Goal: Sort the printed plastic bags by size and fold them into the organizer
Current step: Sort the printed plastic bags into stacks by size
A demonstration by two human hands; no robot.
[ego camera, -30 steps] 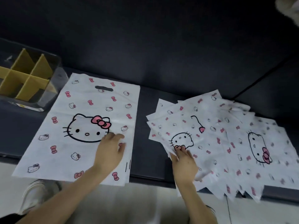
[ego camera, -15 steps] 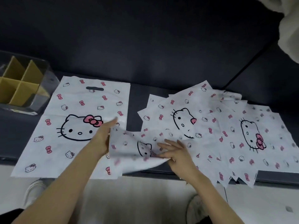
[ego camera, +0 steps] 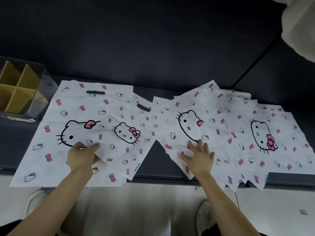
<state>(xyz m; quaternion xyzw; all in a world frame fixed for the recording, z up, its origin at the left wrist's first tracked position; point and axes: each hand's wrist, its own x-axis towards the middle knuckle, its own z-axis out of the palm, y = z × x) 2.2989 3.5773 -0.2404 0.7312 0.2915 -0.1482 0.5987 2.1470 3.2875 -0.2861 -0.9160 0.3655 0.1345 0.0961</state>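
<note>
A large white bag printed with a cat face and pink bows lies flat at the left of the dark table. A smaller printed bag lies partly over its right side. My left hand pinches the lower left corner of this smaller bag. To the right spreads a fanned pile of several printed bags. My right hand rests flat with fingers spread on the pile's front left bag. The organizer, a clear box with yellow dividers, stands at the far left.
The dark table's front edge runs across below the bags, and some bag corners hang over it. A dark wall rises behind. A pale fluffy object fills the top right corner. Shoes and pale floor show below.
My left hand has carried a smaller bag from the pile leftward and laid it over the large bag. My right hand let go of it and now lies flat on the pile.
</note>
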